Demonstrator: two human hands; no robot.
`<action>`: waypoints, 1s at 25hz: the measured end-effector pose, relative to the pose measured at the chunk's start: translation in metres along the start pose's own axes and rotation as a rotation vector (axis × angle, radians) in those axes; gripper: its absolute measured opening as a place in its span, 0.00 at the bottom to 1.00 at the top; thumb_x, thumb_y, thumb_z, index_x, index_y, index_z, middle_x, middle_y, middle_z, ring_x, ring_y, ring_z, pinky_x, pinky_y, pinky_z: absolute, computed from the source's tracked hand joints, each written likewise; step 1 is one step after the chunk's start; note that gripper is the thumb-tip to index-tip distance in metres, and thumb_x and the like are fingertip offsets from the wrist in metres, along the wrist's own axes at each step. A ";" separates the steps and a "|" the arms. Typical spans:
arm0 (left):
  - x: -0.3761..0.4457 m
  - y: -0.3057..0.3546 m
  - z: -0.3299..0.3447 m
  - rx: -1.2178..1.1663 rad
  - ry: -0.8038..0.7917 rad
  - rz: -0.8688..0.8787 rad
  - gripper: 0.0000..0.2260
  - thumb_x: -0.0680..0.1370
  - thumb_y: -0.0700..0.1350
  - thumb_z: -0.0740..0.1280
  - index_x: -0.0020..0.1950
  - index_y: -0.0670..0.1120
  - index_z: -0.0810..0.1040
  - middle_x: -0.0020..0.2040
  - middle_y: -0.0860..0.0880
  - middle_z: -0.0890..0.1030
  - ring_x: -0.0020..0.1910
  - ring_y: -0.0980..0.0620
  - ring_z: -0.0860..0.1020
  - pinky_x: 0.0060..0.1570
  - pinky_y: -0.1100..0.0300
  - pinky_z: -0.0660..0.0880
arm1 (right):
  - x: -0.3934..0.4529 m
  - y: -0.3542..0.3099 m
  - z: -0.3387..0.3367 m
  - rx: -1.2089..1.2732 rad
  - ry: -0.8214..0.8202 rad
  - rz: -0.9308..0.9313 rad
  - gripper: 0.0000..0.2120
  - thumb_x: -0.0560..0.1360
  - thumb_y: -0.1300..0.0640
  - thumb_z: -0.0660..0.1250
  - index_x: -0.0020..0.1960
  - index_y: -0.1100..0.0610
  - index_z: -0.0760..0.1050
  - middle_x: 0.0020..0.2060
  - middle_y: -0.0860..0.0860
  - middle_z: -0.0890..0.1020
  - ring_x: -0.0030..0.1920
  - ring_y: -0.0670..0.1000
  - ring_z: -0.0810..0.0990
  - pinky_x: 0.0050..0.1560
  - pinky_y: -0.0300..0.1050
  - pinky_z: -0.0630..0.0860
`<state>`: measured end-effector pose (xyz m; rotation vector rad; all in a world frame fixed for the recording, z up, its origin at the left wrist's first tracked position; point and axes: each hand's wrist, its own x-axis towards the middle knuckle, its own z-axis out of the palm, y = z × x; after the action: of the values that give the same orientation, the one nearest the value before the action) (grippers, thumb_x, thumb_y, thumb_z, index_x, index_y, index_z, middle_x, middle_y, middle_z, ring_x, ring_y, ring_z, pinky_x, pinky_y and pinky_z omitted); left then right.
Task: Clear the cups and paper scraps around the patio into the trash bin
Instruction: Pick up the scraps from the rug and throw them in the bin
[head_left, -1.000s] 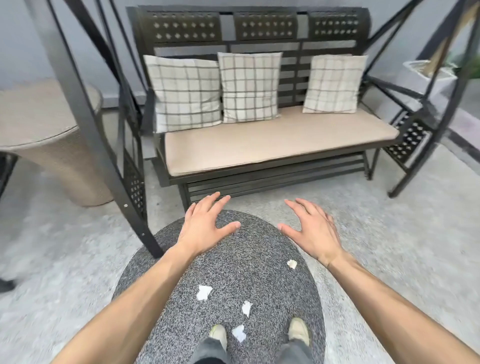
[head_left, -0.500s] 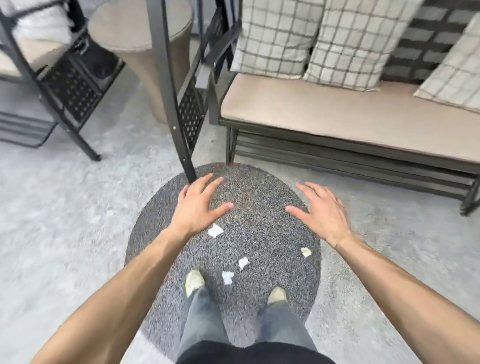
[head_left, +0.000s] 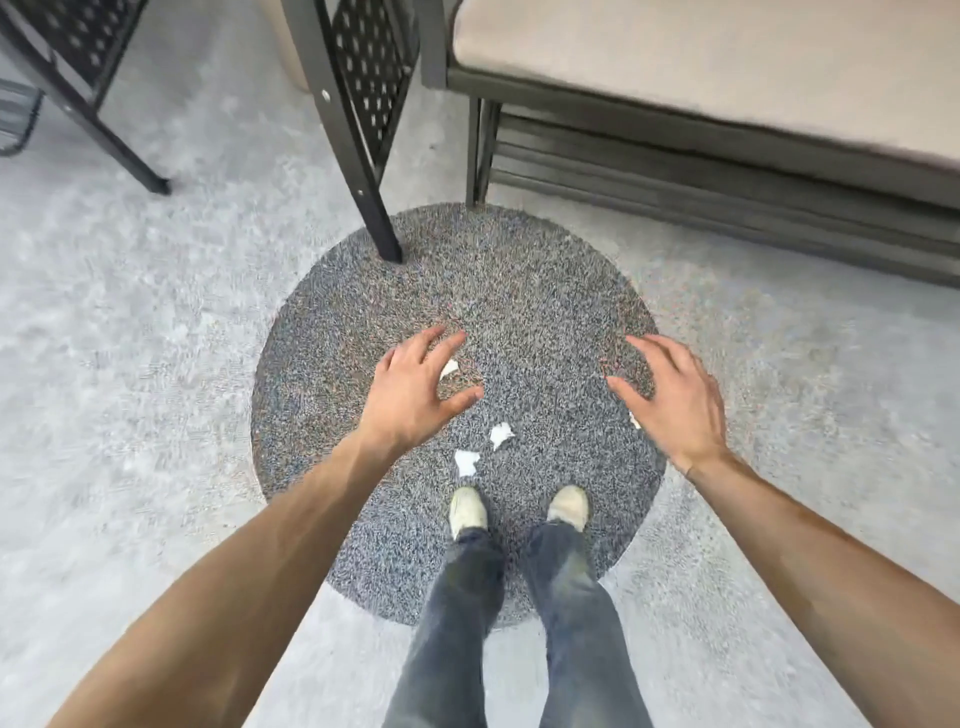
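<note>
A round, coarse-piled mat (head_left: 519, 291), speckled grey, lies on pale mottled concrete floor (head_left: 130, 364), and the person stands at its 6 o'clock edge in cream shoes (head_left: 467, 512) and faded blue jeans (head_left: 457, 623). Both bare forearms reach forward over the mat. The left hand (head_left: 410, 395) hangs palm-down with fingers spread and loosely bent, holding nothing; a torn white paper scrap (head_left: 449, 369) shows in the gap between its forefinger and thumb, lying on the pile beneath. The right hand (head_left: 675, 400) is likewise spread and relaxed, empty, and a sliver of another white scrap (head_left: 634, 420) peeks out at its thumb-side edge. Two more ragged, crumpled scraps sit near the mat's centre between the hands and the shoes: one (head_left: 501, 434) toward 1 o'clock of the other (head_left: 466, 461), which lies just ahead of the left shoe. At 12 o'clock a slanted dark metal leg (head_left: 363, 171) with a perforated lattice panel plants its foot on the mat's far edge. At 2 o'clock stands a dark slatted bench frame (head_left: 727, 176) topped by a smooth beige cushion (head_left: 727, 67). No cups or trash bin are in view.
</note>
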<state>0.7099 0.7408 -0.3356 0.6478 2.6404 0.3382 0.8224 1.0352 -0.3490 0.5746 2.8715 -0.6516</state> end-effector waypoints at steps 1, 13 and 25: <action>0.011 -0.007 0.021 -0.003 -0.005 0.011 0.34 0.74 0.67 0.62 0.76 0.57 0.56 0.77 0.48 0.59 0.74 0.47 0.62 0.71 0.36 0.58 | 0.003 0.013 0.020 -0.006 0.004 0.012 0.28 0.74 0.38 0.63 0.70 0.48 0.66 0.69 0.50 0.69 0.64 0.55 0.72 0.63 0.60 0.71; 0.139 -0.134 0.412 0.008 -0.214 0.212 0.34 0.73 0.58 0.69 0.74 0.60 0.57 0.74 0.47 0.61 0.48 0.56 0.75 0.36 0.60 0.77 | 0.070 0.244 0.360 -0.135 0.010 0.241 0.28 0.74 0.42 0.66 0.70 0.47 0.64 0.61 0.55 0.73 0.52 0.57 0.77 0.45 0.53 0.78; 0.176 -0.193 0.601 0.188 -0.372 0.566 0.26 0.79 0.56 0.62 0.74 0.60 0.55 0.71 0.49 0.61 0.46 0.57 0.74 0.36 0.62 0.80 | 0.115 0.376 0.506 -0.254 -0.081 0.513 0.19 0.76 0.52 0.66 0.67 0.49 0.72 0.63 0.60 0.74 0.55 0.64 0.78 0.54 0.59 0.75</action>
<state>0.7521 0.7410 -0.9893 1.3765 2.1110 0.1048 0.8924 1.1640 -0.9725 1.1475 2.5116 -0.2199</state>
